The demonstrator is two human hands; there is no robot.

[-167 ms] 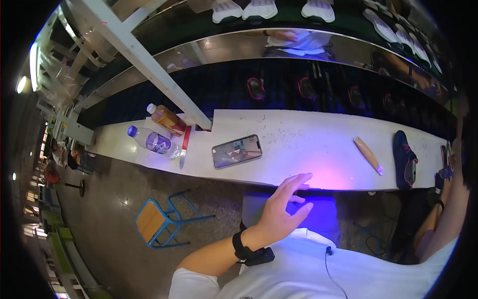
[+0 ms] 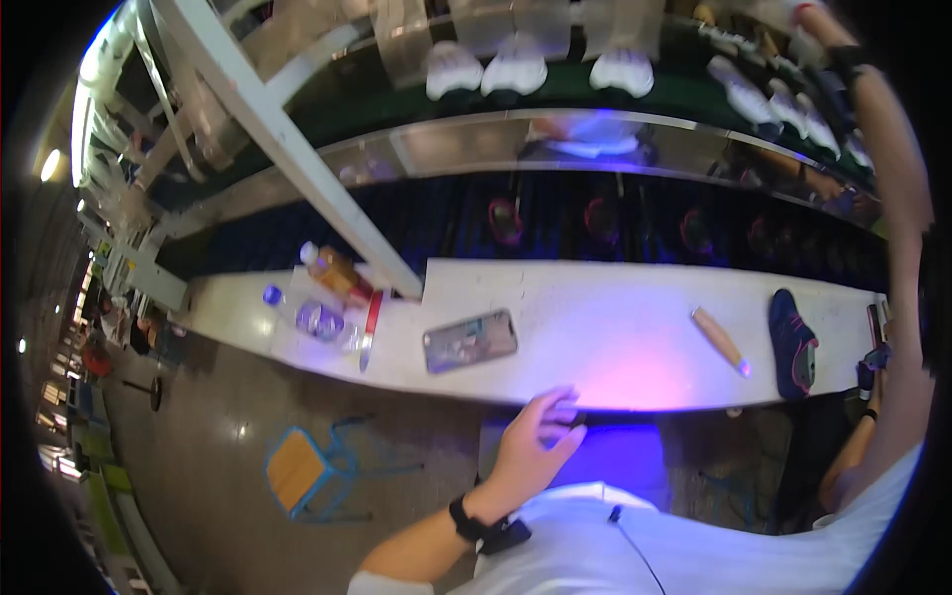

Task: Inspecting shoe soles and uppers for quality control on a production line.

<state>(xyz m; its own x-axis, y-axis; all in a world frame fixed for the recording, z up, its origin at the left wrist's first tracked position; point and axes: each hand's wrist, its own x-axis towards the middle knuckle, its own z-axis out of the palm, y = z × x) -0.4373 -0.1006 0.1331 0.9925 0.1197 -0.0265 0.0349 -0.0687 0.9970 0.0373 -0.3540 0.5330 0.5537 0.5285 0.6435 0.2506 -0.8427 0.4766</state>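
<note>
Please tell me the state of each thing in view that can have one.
Left hand, empty, loosely curled
Right hand, partly cut off; grip unclear
Clear bottle, capped
Amber bottle, capped
Phone, lying face up
Wooden stick, lying unheld
Dark shoe, unheld
Stool, unoccupied

A dark-rimmed phone (image 2: 471, 340) is lying flat and slightly askew, its glossy face catching reflections, beyond and to the left of the left hand (image 2: 535, 441). Pale, blurred shoes (image 2: 746, 96) are sitting in a slanting row below the raised right hand (image 2: 818, 25).
</note>
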